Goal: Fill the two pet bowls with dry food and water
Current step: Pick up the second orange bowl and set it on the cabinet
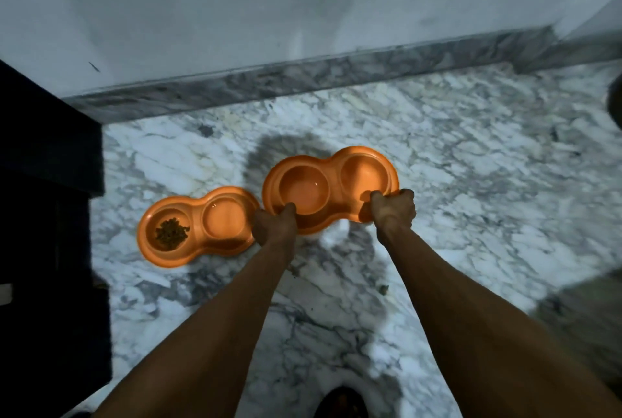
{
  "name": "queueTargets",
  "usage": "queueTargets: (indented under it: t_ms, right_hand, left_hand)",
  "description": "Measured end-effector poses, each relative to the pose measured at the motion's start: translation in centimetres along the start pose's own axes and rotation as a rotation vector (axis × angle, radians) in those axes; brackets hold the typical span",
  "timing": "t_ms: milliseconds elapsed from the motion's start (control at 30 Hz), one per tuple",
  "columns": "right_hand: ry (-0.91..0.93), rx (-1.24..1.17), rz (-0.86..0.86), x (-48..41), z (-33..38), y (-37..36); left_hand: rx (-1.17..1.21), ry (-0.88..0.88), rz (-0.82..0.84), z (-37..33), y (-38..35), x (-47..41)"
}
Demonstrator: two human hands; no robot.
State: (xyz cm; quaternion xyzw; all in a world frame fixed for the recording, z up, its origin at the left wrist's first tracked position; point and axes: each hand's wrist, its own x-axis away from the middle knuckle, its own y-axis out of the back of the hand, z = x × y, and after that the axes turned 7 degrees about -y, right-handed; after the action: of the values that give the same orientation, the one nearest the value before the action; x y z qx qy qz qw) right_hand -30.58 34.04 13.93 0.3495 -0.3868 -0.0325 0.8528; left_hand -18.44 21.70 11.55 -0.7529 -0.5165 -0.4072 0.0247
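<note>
head | left hand point(273, 223) + right hand point(393, 208) grip near rim of right double bowl point(331, 188), both wells look empty of kibble | left double bowl point(198, 225) on marble floor point(471, 165): kibble point(171, 233) in left well | dark cabinet point(43, 198) at left

A white marble floor point(471, 155), veined in grey, runs up to a grey-veined marble skirting point(303, 74) at the foot of a pale, plain wall point(235, 6). Above the skirting the wall carries faint grey smudges and one short dark scuff point(94, 66) near its left end. Where the skirting's left end disappears, a dark block of furniture point(43, 182) stands, its make unclear in the gloom. At the skirting's right end the wall turns a corner. The light is dim and cool, with a soft shadow point(279, 151) pooled on the marble below the skirting's middle. Well below its right end lies a dull, blurred patch point(579, 316), perhaps a mat.
</note>
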Motion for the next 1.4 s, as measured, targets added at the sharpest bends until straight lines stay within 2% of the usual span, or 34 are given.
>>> queueTargets:
  t_ms: [167, 467, 667, 933, 1400]
  right_hand:
    - [0.045, -0.072, 0.064, 9.7, 6.7, 6.5]
    - [0.148, -0.155, 0.171, 33.2, 18.9, 20.7]
    - [0.197, -0.229, 0.210, 48.5, 23.6, 26.4]
    - [0.308, -0.245, 0.263, 64.9, 22.3, 26.0]
    - [0.477, -0.164, 0.372, 90.4, 16.0, 14.2]
  left_hand:
    - [0.060, -0.038, -0.041, -9.4, 6.7, 6.4]
    - [0.175, -0.170, -0.147, -27.4, 25.2, 24.0]
    - [0.266, -0.302, -0.222, -35.4, 37.4, 32.9]
    - [0.316, -0.353, -0.346, -37.6, 53.8, 38.0]
    - [0.432, -0.349, -0.414, -31.9, 83.3, 35.9]
